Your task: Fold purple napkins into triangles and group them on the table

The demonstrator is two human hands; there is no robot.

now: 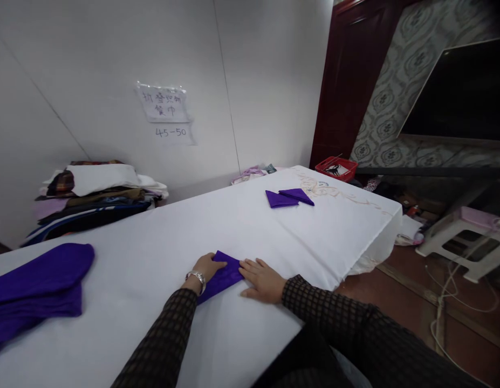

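Observation:
A folded purple cloth napkin [221, 277] lies on the white tablecloth in front of me. My left hand [206, 268], with a bracelet at the wrist, grips its left side. The thumb stretches over the top of the cloth, and the other fingers are bent and partly hidden. Flat on the table at the napkin's right corner rests my right hand [264, 281], fingers spread and fingertips touching the cloth. Farther off, two napkins folded into pointed shapes [281, 200] [299, 195] overlap. On the left is a loose stack of purple cloths [39, 288].
A pile of clothes [100, 188] stands beyond the table's left far edge, against the wall. Past the far right end sits a red basket [349, 171]. A white plastic stool [468, 237] and loose cables [439, 312] are on the floor to the right.

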